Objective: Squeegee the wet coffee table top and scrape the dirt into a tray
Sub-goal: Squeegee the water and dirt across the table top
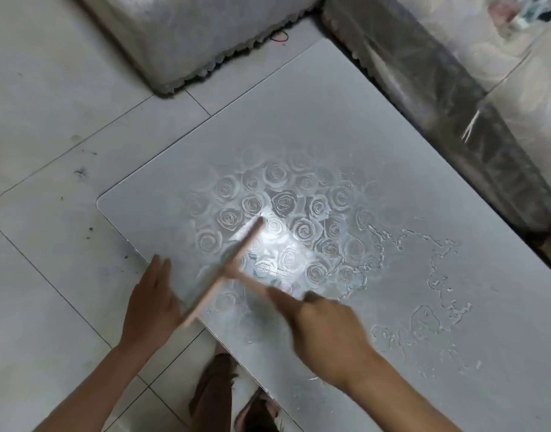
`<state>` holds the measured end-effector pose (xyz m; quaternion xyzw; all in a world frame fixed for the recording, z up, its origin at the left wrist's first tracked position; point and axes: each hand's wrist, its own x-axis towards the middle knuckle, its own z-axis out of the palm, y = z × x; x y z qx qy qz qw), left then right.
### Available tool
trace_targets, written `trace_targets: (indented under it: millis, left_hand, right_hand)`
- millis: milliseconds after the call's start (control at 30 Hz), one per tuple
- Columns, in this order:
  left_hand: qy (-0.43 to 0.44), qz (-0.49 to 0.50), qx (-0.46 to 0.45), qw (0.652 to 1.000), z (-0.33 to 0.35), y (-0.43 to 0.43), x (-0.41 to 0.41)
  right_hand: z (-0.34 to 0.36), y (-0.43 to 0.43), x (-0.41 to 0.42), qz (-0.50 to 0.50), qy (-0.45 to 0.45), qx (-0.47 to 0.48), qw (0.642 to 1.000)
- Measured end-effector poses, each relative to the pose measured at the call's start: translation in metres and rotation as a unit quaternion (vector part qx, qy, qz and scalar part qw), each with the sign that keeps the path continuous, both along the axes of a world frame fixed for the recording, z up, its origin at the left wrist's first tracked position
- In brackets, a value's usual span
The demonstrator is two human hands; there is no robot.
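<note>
Squeegeeing, entry 1: squeegee (235, 258), pale T-shape, blade laid across table (330, 120) near its L edge, near end overhanging that edge. R hand (327, 325) wrapped round the handle, blurred. L hand (152, 300) flat, fingers straight and together, holding nothing, just beside the blade's near end. Water (424, 275): puddle on R half, well apart from blade. Tray: not in view.

Risks, my judgement:
- No tray under the edge, so water & dirt go onto floor (49, 120); slip hazard.
- Bare L hand catches little.
- Fast stroke may skip and leave streaks.
- R puddle may get missed.
</note>
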<state>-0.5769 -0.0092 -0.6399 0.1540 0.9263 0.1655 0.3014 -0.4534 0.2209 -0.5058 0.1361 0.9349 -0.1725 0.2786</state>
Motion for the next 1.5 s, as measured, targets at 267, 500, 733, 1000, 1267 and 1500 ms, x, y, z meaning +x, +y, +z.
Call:
trace_targets:
  millis: [267,500,733,1000,1267,1500]
  left_hand:
    - [-0.008,0.001,-0.022,1.000,0.001,-0.019,0.000]
    - [-0.019,-0.074,-0.046,0.996,-0.008,-0.007,0.039]
    - [-0.031,-0.049,-0.053,0.997,-0.004,0.017,0.077]
    - [0.017,0.035,-0.055,0.998,-0.009,-0.006,0.037]
    - [0.017,-0.008,-0.036,0.999,-0.011,0.000,0.062]
    - [0.009,-0.091,-0.034,0.995,-0.004,0.022,0.107]
  right_hand:
    - [-0.039,-0.024,-0.004,0.063,-0.022,-0.001,0.998]
    - [-0.014,0.077,0.141,-0.029,-0.104,0.073,0.991]
    - [0.003,0.059,0.115,0.069,-0.006,0.057,0.996]
    - [-0.081,-0.036,-0.035,0.111,0.053,-0.029,0.992]
    - [-0.071,0.080,0.088,0.041,-0.008,-0.022,0.999]
    - [-0.020,0.146,0.167,0.019,-0.053,0.123,0.991]
